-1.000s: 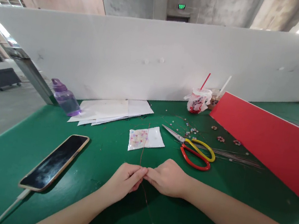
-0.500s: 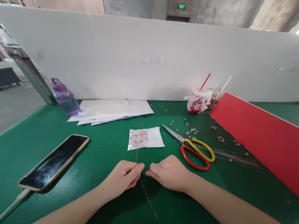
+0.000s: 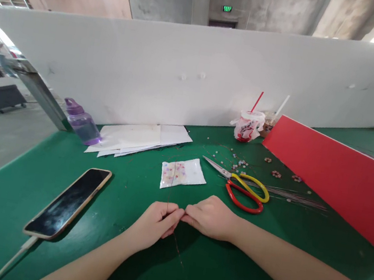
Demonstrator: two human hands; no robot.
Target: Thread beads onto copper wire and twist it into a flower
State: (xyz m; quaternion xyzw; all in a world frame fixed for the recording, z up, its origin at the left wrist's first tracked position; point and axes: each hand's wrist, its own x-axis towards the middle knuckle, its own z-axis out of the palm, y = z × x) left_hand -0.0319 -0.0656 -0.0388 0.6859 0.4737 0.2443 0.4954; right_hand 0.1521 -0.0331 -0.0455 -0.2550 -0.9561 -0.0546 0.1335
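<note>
A thin copper-coloured wire (image 3: 177, 248) passes through the closed fingers of my left hand (image 3: 155, 225); one end rises past a small white packet (image 3: 193, 174) of coloured beads, the other trails toward me over the green table. Fingertips touching the left ones, my right hand (image 3: 212, 217) is pinched closed. Whatever lies in that pinch is hidden. Just beyond the right hand lie scissors (image 3: 229, 175) with one red and one yellow handle, blades pointing left. Loose beads (image 3: 240, 165) are scattered behind them, and a bundle of thin wires (image 3: 300, 198) extends to their right.
A phone (image 3: 68, 204) on a cable lies at left, with a purple bottle (image 3: 85, 125) and white papers (image 3: 137, 138) behind. Small bead rings (image 3: 276, 174) sit near a red board (image 3: 337, 178). A bagged cup (image 3: 247, 127) stands before the white partition (image 3: 141, 71).
My hands have come together, so the fingertips that were slightly apart now touch. The upper part of the wire has shifted a little left, and its lower tail has swung left.
</note>
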